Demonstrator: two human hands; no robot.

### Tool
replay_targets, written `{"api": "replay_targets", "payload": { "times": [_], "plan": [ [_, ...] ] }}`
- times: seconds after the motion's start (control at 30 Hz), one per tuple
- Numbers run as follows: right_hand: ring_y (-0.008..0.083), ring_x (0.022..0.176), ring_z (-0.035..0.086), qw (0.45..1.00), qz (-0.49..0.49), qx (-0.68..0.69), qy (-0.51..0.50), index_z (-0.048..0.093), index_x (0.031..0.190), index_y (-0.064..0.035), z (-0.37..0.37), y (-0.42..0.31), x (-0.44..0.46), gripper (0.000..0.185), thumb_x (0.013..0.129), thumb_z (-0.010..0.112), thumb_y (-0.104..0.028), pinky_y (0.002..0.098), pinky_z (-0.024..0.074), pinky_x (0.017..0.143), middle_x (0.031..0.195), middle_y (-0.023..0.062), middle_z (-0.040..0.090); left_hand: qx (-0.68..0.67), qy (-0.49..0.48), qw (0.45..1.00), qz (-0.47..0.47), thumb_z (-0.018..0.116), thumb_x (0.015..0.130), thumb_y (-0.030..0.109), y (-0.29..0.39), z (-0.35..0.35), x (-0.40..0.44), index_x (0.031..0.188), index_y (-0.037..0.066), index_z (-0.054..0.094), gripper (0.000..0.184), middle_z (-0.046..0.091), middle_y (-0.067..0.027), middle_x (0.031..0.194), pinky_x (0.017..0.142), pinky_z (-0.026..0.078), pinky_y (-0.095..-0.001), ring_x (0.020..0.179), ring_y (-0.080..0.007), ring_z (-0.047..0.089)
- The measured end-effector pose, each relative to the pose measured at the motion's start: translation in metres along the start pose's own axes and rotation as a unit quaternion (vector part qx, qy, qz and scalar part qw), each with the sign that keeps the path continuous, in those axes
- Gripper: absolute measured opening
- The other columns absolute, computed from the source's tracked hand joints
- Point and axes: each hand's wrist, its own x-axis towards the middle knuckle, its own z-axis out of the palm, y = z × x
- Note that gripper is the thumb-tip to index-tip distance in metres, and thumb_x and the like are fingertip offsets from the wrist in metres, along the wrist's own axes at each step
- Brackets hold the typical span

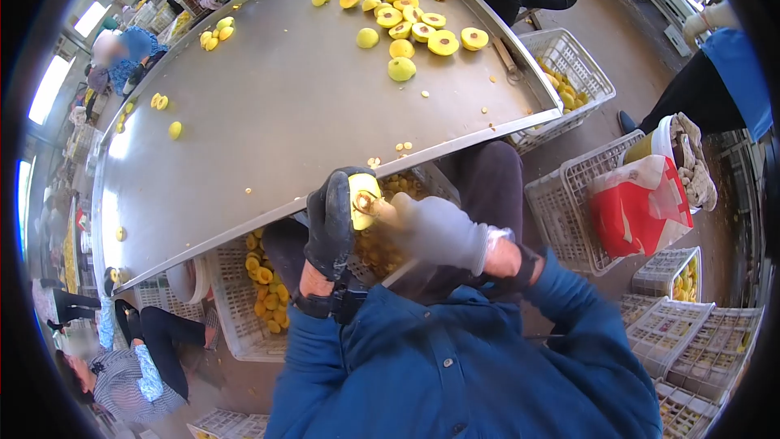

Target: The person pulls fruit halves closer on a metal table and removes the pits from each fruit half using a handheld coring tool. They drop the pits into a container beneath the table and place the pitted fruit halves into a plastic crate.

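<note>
My left hand [328, 223], in a black glove, is closed around a yellow peach half [362, 193] with its cut face turned to the right. My right hand [447, 234], in a grey glove and blurred, grips a pitting tool with a wooden handle [388, 210]. The tool's curved metal end touches the middle of the cut face. Both hands are just off the near edge of the metal table [268, 130]. Below them a container of pits and scraps [378, 256] is partly hidden by my hands.
Several peach halves [443, 42] lie at the table's far right, near another loop-ended tool [505, 57]. Crates of peach halves stand at lower left [237, 309] and right [597, 85]. A red bag [638, 207] rests on crates at right. Other people sit around the table.
</note>
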Motion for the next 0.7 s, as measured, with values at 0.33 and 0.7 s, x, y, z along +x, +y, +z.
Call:
{"api": "replay_targets", "payload": {
  "times": [0.33, 0.7],
  "plan": [
    [0.0286, 0.068, 0.065, 0.932, 0.088, 0.352, -0.020, 0.059, 0.100, 0.0003, 0.016, 0.008, -0.010, 0.021, 0.087, 0.063, -0.015, 0.0405, 0.0508, 0.063, 0.075, 0.0126, 0.065, -0.028, 0.032, 0.999, -0.018, 0.049, 0.101, 0.034, -0.005, 0.017, -0.001, 0.120, -0.004, 0.059, 0.043, 0.065, -0.0135, 0.113, 0.092, 0.049, -0.0321, 0.103, -0.0201, 0.061],
    [0.0111, 0.075, 0.061, 0.810, 0.150, 0.556, -0.106, 0.062, 0.101, -0.0001, 0.006, -0.023, -0.021, 0.019, 0.090, 0.063, -0.016, 0.0274, 0.0491, 0.066, 0.084, 0.0032, 0.064, -0.166, 0.013, 0.983, 0.077, 0.044, 0.101, 0.036, -0.014, 0.023, -0.005, 0.109, -0.009, 0.060, 0.048, 0.069, -0.0169, 0.098, 0.078, 0.056, -0.0350, 0.086, -0.0240, 0.068]
  ]
}}
